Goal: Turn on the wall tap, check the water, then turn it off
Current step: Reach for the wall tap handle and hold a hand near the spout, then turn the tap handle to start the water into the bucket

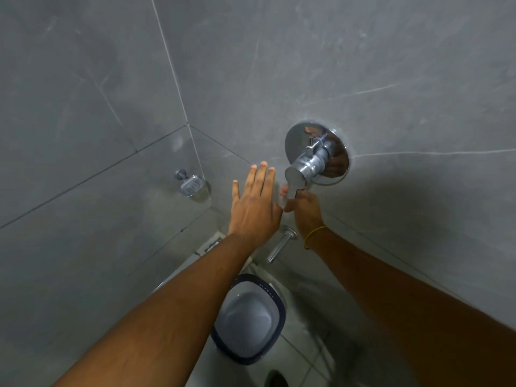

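Note:
A chrome wall mixer (317,155) with a round plate sits on the grey tiled wall. Its lever handle (293,181) points down and toward me. My right hand (304,209) grips the tip of that lever from below; a yellow thread circles its wrist. My left hand (255,202) is held flat beside the lever, fingers apart, palm away from me, holding nothing. Below the hands a chrome spout (280,243) sticks out of the wall. No water stream is visible from it.
A grey bucket with a dark rim (248,317) stands on the floor under the spout. A chrome soap dish (191,185) is fixed in the wall corner at left. A dark foot tip (276,379) shows at the bottom edge.

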Demonstrator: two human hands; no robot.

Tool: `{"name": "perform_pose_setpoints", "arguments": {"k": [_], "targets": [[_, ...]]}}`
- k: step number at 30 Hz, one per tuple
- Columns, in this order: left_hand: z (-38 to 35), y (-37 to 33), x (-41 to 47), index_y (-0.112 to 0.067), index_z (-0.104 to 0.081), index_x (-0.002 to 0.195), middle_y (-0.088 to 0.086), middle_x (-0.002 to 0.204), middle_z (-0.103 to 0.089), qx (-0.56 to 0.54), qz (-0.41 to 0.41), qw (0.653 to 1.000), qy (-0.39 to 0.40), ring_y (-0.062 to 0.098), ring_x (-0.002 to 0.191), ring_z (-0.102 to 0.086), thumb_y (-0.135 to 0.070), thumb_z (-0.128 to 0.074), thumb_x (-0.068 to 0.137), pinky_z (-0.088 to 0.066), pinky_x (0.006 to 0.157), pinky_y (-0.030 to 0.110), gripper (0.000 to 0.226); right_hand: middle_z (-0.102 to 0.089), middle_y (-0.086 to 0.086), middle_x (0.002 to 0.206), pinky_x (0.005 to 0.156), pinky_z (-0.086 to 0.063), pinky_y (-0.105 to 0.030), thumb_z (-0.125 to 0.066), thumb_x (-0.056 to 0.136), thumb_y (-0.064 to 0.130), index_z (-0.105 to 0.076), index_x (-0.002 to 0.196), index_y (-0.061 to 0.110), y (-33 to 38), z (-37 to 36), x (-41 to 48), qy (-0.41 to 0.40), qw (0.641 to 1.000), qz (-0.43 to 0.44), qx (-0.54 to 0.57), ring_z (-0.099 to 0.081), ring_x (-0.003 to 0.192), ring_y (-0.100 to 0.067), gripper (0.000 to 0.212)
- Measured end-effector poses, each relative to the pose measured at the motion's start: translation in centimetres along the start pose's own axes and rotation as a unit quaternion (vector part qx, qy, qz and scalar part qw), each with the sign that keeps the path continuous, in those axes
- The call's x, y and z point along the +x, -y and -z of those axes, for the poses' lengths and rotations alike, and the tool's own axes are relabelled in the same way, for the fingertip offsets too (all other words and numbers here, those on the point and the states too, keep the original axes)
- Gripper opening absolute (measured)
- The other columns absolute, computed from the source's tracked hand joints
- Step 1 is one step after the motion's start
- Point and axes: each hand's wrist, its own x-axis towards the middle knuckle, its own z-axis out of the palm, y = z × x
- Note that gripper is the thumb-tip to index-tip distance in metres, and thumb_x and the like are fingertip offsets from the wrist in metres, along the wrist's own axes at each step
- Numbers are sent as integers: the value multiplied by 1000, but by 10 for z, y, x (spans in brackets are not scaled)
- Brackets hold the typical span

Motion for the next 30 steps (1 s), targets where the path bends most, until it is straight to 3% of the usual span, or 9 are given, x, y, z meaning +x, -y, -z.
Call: {"name": "perform_pose_setpoints", "arguments": {"k": [2,6,11,14,16,19,23,27,30], "targets": [[-1,2,-2,-17,-5,166,7,177,0,14,2,1000,11,26,162,4,-40,-37,103,-9,128,64,75,-71,-5,86,67,-48,-27,-63,71,-5,-73,76,16,2,2,0,26,1000,-5,-16,-65,83,-19,25],[-2,7,-6,-17,-3,166,7,177,2,28,4,999,15,26,162,5,-34,-46,100,-10,127,65,81,-74,-11,106,55,-50,-14,-58,78,-16,-74,86,15,2,6,2,50,998,-37,-4,-71,104,-26,36],[-1,9,-8,-16,-3,166,8,177,1,42,-5,999,12,26,163,4,-35,-46,99,-10,127,65,81,-73,-20,120,73,-51,-29,-61,59,7,-73,97,12,6,6,-3,61,998,-24,-17,-69,109,-29,40],[0,8,-7,-16,-3,166,8,177,1,39,-2,999,14,26,163,4,-36,-44,100,-10,127,65,80,-73,-18,102,76,-51,-36,-69,78,15,-71,115,4,3,5,-6,57,997,5,-56,-66,95,-30,40],[0,6,-5,-16,-3,166,7,177,1,34,-1,999,15,26,163,4,-38,-42,101,-10,127,66,78,-69,-9,94,81,-55,-43,-67,95,14,-69,113,5,0,4,-5,47,995,15,-81,-64,92,-29,20],[0,4,-4,-16,-6,166,8,177,-1,28,-6,1000,12,26,163,3,-45,-31,102,-9,128,65,74,-66,-9,95,96,-55,-53,-59,103,15,-65,104,10,-4,3,-7,55,992,27,-110,-63,92,-25,8],[0,3,-4,-16,-6,166,7,177,-1,31,-11,999,11,26,163,3,-46,-31,105,-9,128,65,73,-71,-21,109,101,-54,-56,-56,104,14,-65,110,1,-4,2,-14,52,987,36,-146,-68,104,-35,17],[-1,4,-5,-16,-5,166,8,177,-1,38,-13,999,17,26,163,4,-43,-39,103,-9,127,65,76,-74,-14,112,95,-57,-48,-55,102,16,-68,117,9,-2,4,-20,48,985,35,-161,-70,105,-30,21],[-1,3,-7,-16,-3,166,7,177,2,41,-11,999,24,26,162,6,-39,-43,102,-9,127,65,79,-70,-5,92,75,-51,-35,-53,94,8,-68,102,11,-2,6,-22,40,979,49,-195,-64,84,-20,18]]}}
